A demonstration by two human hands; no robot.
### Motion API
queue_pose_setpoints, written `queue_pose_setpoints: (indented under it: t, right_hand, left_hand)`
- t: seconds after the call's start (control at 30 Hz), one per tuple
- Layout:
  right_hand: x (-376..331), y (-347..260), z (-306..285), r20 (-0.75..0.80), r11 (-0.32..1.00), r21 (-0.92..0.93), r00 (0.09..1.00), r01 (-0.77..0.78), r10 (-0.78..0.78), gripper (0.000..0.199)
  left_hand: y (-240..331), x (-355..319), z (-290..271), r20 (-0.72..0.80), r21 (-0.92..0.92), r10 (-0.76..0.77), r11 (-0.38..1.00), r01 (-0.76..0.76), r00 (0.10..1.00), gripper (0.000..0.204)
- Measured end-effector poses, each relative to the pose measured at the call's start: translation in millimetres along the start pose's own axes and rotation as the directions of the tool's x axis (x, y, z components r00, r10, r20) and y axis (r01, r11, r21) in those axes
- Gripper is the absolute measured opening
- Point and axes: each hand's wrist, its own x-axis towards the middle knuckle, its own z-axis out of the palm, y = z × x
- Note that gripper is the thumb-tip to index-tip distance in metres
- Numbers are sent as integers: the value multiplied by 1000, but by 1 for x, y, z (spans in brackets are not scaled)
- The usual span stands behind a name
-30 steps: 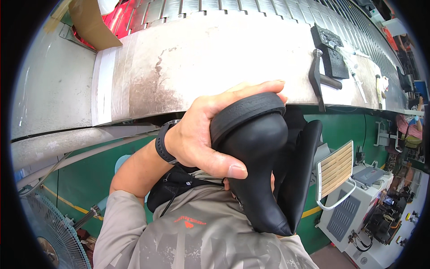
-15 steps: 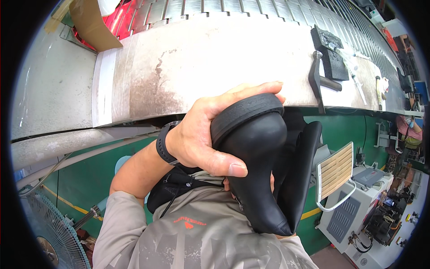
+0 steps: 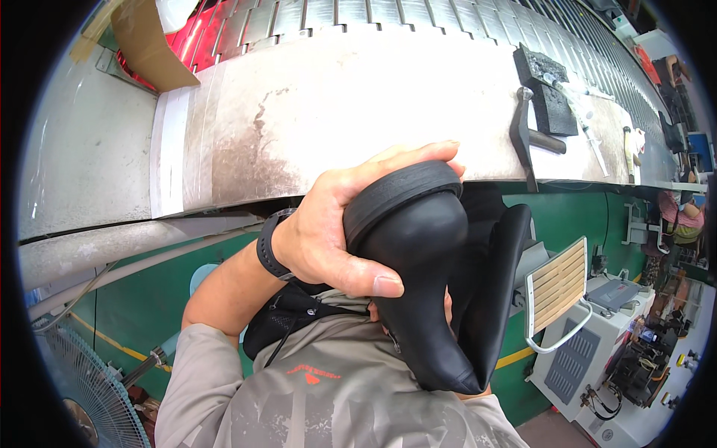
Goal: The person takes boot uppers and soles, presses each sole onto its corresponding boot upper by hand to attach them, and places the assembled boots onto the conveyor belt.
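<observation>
A black boot (image 3: 422,246) with a thick black sole (image 3: 403,196) is held up in front of my chest, its toe toward the bench. Wrapped around the sole edge and the toe is my left hand (image 3: 336,224), closed, with the thumb pressing the boot's side and the fingers along the far side of the sole. Most of my right hand (image 3: 448,305) is hidden behind the boot. Bits of its fingers show on both sides of the narrow ankle, gripping it. The boot's shaft (image 3: 504,280) hangs folded back to the right.
A pale worn bench (image 3: 261,142) spans the far side, before a slatted metal conveyor (image 3: 358,13). At right on it lie a hammer (image 3: 526,134), a black block (image 3: 549,93) and a syringe (image 3: 595,149). A fan (image 3: 89,388) stands lower left, a wooden-slatted seat (image 3: 556,287) right.
Both hands and the boot have shifted slightly left in the picture. The hold on the boot looks the same.
</observation>
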Motion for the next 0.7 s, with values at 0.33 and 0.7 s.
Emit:
queue_pose_setpoints:
  t: [0.33,0.7]
  right_hand:
    - [-2,1,2,7,1000,8,1000,-11,11,48]
    - [-26,-25,21,-14,994,-18,994,-106,106,45]
  left_hand:
    - [2,2,-3,22,125,15,992,-18,1000,121]
    - [22,-6,16,-224,232,19,972,34,974,64]
